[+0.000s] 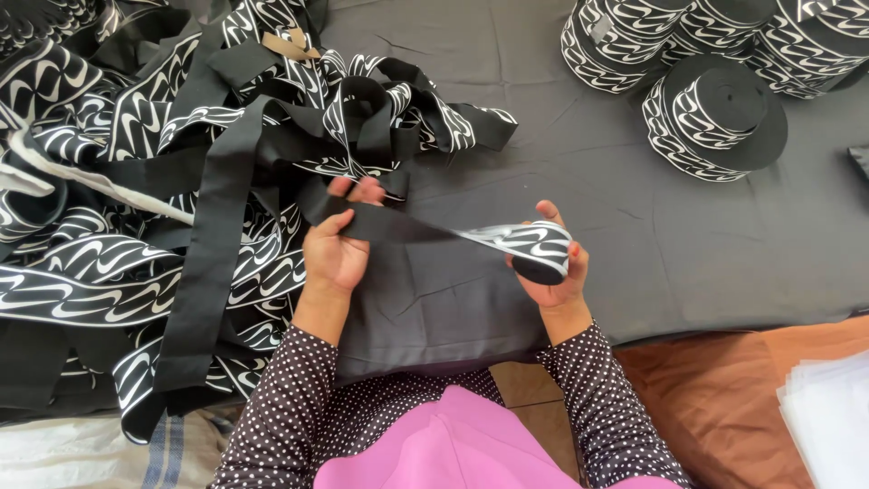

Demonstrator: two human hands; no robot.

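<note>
A wide black elastic band (412,226) with a white wavy pattern on one side stretches between my two hands. My left hand (335,249) pinches the band where it leaves the tangled heap. My right hand (554,267) grips a small roll (536,246) of the same band, wound with the patterned side out. Both hands hover over a dark grey cloth (543,154) spread on the surface.
A big loose heap of the patterned band (136,181) fills the left side. Several finished rolls (715,118) are stacked at the top right. A brown cushion (715,389) and a stack of white sheets (828,417) lie at the bottom right.
</note>
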